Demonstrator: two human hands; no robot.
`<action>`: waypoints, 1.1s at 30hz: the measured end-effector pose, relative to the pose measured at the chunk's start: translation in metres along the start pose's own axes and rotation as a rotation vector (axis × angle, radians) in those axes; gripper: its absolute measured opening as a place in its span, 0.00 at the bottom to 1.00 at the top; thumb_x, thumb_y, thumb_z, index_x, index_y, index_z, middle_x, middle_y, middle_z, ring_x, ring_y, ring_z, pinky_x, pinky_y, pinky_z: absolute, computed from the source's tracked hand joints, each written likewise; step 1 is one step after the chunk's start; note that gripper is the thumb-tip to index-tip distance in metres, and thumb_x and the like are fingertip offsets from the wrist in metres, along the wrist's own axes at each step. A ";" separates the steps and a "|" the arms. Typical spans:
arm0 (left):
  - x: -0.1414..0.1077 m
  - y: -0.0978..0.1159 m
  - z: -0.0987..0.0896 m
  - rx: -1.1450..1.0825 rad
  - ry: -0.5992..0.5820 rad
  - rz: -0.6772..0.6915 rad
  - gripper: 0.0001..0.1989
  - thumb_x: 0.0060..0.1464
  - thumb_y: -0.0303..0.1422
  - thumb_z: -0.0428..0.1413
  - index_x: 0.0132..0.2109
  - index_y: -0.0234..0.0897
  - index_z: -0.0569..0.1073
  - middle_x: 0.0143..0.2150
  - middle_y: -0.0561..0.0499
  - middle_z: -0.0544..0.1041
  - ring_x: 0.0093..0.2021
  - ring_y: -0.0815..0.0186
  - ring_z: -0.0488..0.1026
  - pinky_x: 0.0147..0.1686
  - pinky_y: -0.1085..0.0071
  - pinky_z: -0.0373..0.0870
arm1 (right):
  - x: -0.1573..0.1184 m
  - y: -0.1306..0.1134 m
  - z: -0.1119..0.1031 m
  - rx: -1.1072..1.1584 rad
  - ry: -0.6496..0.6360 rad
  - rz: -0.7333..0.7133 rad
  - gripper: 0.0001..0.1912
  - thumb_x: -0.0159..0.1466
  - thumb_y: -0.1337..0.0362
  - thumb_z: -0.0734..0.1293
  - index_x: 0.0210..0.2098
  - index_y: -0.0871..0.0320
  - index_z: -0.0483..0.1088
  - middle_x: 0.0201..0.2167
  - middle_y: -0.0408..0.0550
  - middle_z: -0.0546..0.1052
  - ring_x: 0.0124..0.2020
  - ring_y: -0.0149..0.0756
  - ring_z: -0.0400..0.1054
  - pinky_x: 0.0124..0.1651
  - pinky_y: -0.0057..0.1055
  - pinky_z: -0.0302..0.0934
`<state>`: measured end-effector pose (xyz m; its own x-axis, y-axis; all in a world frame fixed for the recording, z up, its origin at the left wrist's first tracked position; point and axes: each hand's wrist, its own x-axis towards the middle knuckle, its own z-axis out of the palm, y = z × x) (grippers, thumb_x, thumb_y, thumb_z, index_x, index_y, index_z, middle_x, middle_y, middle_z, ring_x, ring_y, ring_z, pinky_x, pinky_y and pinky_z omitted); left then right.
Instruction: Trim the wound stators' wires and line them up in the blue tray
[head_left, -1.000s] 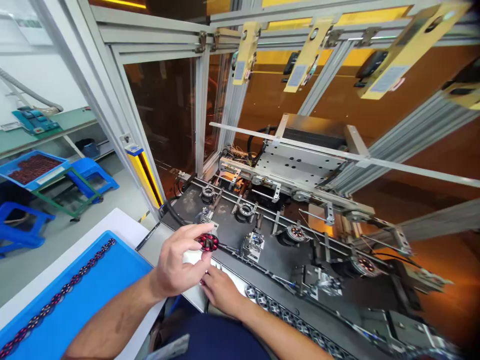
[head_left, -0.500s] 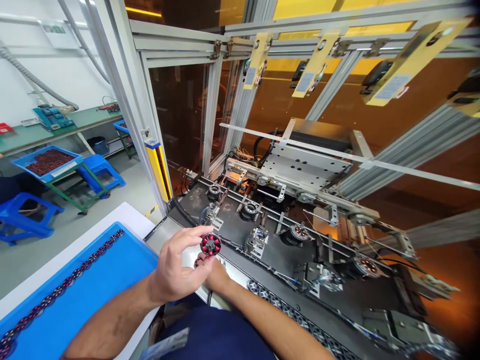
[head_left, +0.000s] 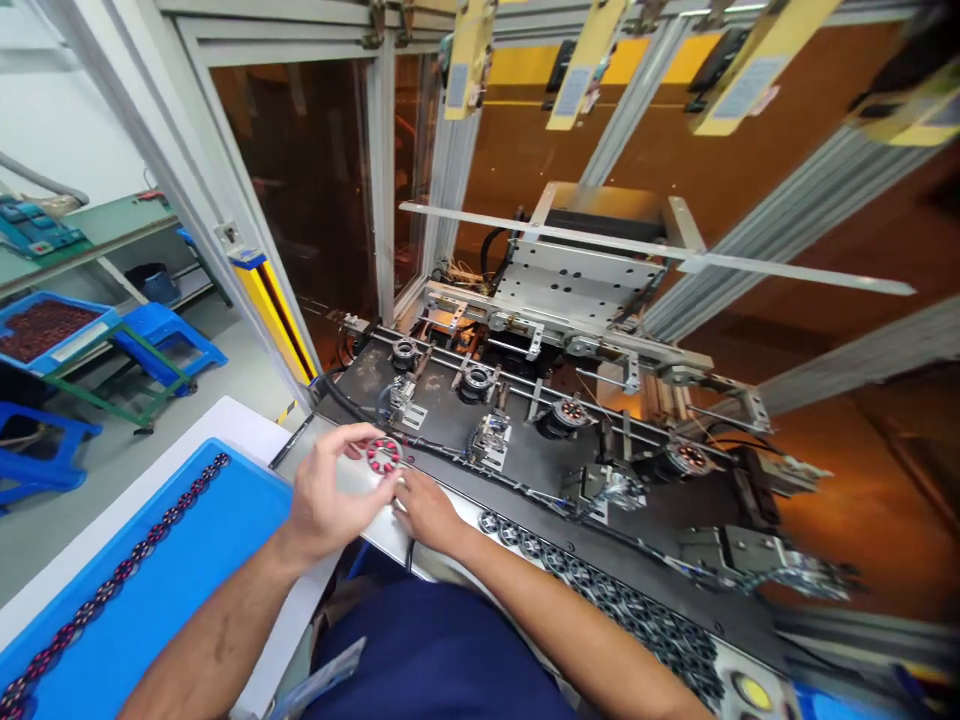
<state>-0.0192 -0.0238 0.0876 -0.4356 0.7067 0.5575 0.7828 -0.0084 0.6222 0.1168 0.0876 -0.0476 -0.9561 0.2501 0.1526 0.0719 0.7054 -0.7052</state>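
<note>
A round part with red segments and a pale rim is held up over the machine's metal front edge. My left hand grips it between thumb and fingertips. Close beside it, below and to the right, my right hand has its fingers curled together near the left thumb; whatever they hold is hidden. On the left, a blue tray carries a long diagonal row of similar red and black round parts. Dark rings lie in rows along the machine's front ledge, right of my right hand.
Fixtures holding round parts line the black machine bed, behind a cable bundle. A yellow and black post stands at the machine's left corner. Blue stools and a blue bin of dark red parts are farther left.
The view has shifted, bringing more dark rings into sight at lower right. The held part now shows a different side, and my right hand has come out from behind my left hand.
</note>
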 end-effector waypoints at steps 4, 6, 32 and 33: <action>-0.009 -0.081 0.027 0.156 -0.132 -0.250 0.22 0.49 0.36 0.61 0.50 0.37 0.66 0.41 0.45 0.80 0.42 0.56 0.80 0.41 0.58 0.78 | -0.048 -0.012 -0.082 -0.224 0.125 0.024 0.10 0.67 0.63 0.66 0.47 0.58 0.73 0.58 0.59 0.72 0.59 0.49 0.66 0.60 0.50 0.64; -0.018 -0.114 0.044 0.186 -0.175 -0.291 0.19 0.48 0.37 0.60 0.47 0.38 0.67 0.38 0.46 0.80 0.41 0.53 0.80 0.42 0.54 0.78 | -0.076 -0.004 -0.137 -0.328 0.195 0.078 0.11 0.68 0.62 0.64 0.47 0.58 0.74 0.57 0.59 0.73 0.59 0.49 0.66 0.62 0.51 0.63; 0.183 0.045 0.330 0.343 -1.051 0.685 0.19 0.60 0.36 0.60 0.56 0.36 0.72 0.65 0.42 0.68 0.65 0.49 0.64 0.61 0.43 0.63 | -0.211 0.211 -0.315 -0.603 0.136 0.744 0.15 0.69 0.59 0.67 0.53 0.57 0.71 0.60 0.53 0.69 0.59 0.46 0.66 0.60 0.51 0.63; 0.182 0.045 0.336 0.350 -1.075 0.696 0.19 0.61 0.37 0.58 0.57 0.37 0.71 0.65 0.42 0.67 0.63 0.50 0.66 0.60 0.44 0.64 | -0.212 0.213 -0.314 -0.597 0.135 0.743 0.15 0.69 0.59 0.67 0.53 0.57 0.71 0.60 0.53 0.69 0.59 0.46 0.66 0.60 0.51 0.63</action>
<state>0.0861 0.3421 0.0320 0.5390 0.8351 -0.1098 0.8411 -0.5269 0.1220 0.4240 0.3934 -0.0126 -0.5700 0.8172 -0.0859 0.8144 0.5479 -0.1911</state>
